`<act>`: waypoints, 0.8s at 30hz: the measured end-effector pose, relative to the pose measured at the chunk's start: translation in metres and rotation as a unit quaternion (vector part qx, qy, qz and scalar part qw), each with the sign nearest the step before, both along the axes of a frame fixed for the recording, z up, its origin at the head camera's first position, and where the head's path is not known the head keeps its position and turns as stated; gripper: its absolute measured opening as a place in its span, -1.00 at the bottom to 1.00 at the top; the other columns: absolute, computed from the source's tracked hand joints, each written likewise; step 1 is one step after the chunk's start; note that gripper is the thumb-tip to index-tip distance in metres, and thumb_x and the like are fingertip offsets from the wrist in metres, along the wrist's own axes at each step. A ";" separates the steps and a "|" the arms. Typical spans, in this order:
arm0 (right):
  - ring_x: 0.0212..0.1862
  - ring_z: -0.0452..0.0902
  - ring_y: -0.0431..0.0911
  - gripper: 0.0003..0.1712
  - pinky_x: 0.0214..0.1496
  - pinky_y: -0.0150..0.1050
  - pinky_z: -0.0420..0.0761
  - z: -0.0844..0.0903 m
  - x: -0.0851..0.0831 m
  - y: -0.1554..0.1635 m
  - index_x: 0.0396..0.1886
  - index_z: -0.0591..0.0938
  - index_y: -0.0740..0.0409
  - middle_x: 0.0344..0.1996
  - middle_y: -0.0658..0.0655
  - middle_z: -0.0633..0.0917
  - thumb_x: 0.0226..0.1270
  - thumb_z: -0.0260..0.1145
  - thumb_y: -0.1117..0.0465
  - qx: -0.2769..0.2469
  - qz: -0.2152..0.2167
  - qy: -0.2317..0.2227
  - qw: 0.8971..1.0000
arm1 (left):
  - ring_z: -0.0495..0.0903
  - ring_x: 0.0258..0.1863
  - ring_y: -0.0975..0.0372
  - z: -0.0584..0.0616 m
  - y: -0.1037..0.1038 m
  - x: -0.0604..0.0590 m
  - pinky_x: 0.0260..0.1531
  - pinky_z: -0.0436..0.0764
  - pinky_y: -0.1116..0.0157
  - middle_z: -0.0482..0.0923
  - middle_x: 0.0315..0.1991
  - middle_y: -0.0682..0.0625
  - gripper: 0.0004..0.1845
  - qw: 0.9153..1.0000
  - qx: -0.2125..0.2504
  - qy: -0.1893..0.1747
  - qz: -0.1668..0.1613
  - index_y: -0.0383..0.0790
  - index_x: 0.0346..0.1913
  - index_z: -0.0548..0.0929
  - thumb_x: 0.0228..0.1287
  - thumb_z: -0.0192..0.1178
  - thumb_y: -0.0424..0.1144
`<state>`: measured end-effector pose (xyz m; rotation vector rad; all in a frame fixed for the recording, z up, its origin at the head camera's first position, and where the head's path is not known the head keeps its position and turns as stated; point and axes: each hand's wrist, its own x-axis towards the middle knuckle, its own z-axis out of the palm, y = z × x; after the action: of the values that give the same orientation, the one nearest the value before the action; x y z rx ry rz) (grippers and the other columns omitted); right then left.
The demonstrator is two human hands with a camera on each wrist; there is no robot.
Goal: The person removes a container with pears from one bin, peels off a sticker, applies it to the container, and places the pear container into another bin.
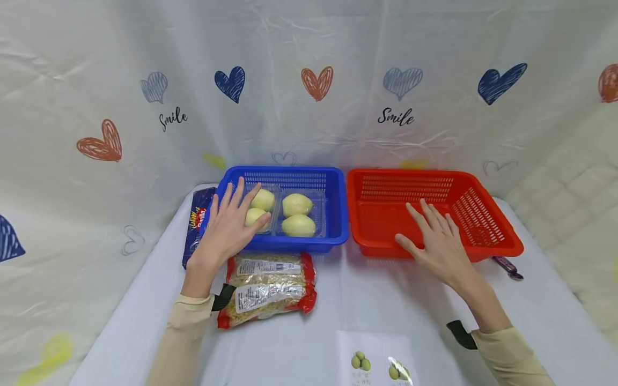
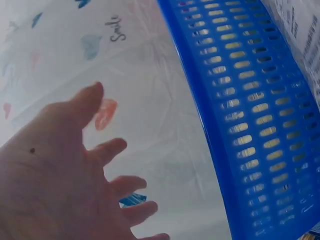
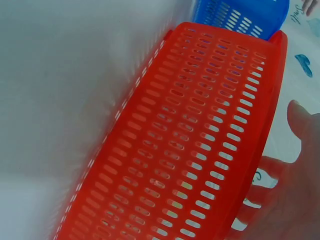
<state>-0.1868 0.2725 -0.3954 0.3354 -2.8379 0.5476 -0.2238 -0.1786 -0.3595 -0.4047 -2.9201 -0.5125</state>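
My left hand [image 1: 226, 231] hovers with spread fingers over the left front part of a blue basket [image 1: 340, 214]. Inside it, two clear plastic containers [image 1: 321, 214] hold several pale yellow fruits [image 1: 298, 225]; the hand partly covers the left container. Over the front of a red basket [image 1: 379, 214] my right hand [image 1: 440, 247] is spread as well, holding nothing. Its inside shows no contents in the head view. In the left wrist view the fingers stand apart from the blue basket's wall [image 2: 250, 120]. The right wrist view shows the hand beside the red rim; contact cannot be told.
Transparent bags [image 1: 270, 284] with red ends and beige contents lie before the blue basket. A dark blue Barilla pack [image 1: 191, 244] lies at its left. A purple wrapped item [image 1: 507, 266] sits behind the red basket's right front corner. A sheet with fruit pictures [image 1: 376, 346] lies in front.
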 end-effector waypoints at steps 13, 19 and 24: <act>0.62 -0.07 0.40 -0.07 0.58 0.49 -0.16 0.004 -0.003 -0.004 0.68 0.09 -0.01 0.63 0.38 0.09 0.48 0.22 -0.20 -0.034 0.045 -0.056 0.997 | -0.42 0.62 -0.37 -0.005 -0.034 0.001 0.52 -0.17 -0.44 -0.48 0.62 -0.49 0.19 0.977 -0.024 -0.210 0.032 -0.10 0.68 -0.29 0.32 0.09 0.46; 0.64 -0.02 0.30 -0.17 0.60 0.44 -0.06 0.022 -0.028 -0.038 0.62 0.24 0.04 0.59 0.29 0.27 0.50 0.23 -0.17 -0.020 0.115 -0.080 0.990 | -0.47 0.61 -0.38 -0.006 -0.038 0.003 0.53 -0.20 -0.42 -0.51 0.62 -0.49 0.18 0.972 -0.029 -0.230 0.043 -0.11 0.68 -0.32 0.35 0.13 0.39; 0.62 0.09 0.24 -0.21 0.63 0.37 0.02 0.057 -0.065 -0.086 0.60 0.29 0.02 0.57 0.24 0.32 0.50 0.24 -0.13 0.014 0.163 -0.087 0.983 | -0.53 0.61 -0.38 -0.003 -0.042 0.001 0.53 -0.23 -0.42 -0.55 0.61 -0.49 0.21 0.972 -0.022 -0.230 0.044 -0.12 0.67 -0.38 0.34 0.13 0.40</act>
<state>-0.2514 0.1866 -0.3388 0.8049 -2.9760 0.6265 -0.2225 -0.2205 -0.3628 -0.1750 -3.3795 -0.6003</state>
